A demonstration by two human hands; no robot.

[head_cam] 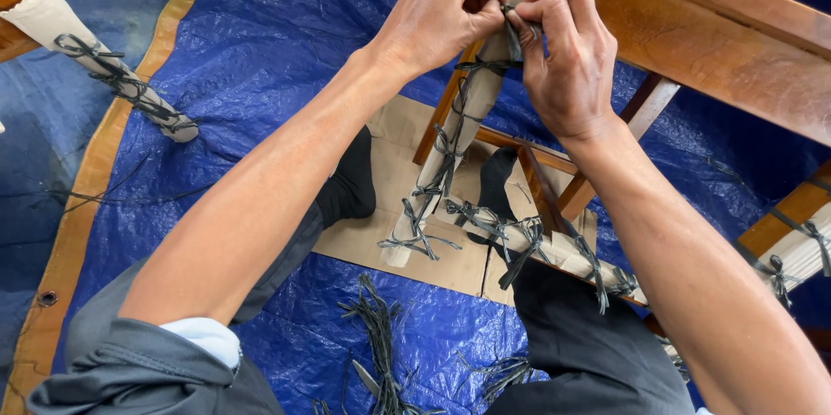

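Left hand: fingers curled tight, thumb and forefinger pinched on the black cord at the upper end of the wrapped leg; nothing else in it.
Right hand: closed too, its fingertips pinching the same cord from the other side and touching the left hand's fingertips.
Wrapped leg: a wooden furniture leg bound in beige paper padding. Its long axis runs on a slant, from the upper end at the hands, top centre of the view, down and leftward to a free foot end just above the cardboard.
Where it points: foot end toward the person's knees and a little to their left; held end up by the wooden frame.
Cord on the leg: black cord criss-crosses down its length in knotted turns, with loose tails at the foot.
Second wrapped rail: padded and tied likewise, it crosses just beside the leg's lower part and runs down to the right.
Wooden frame: brown rails at upper right, with bare struts under the hands.
Cardboard sheet: flat beneath the leg, on the blue tarpaulin.
Socked feet: black, resting on the cardboard on either side of the leg.
Cut cord scraps: a loose heap on the tarpaulin between the person's knees.
Another wrapped leg: far left, well apart, slanting down to the right.
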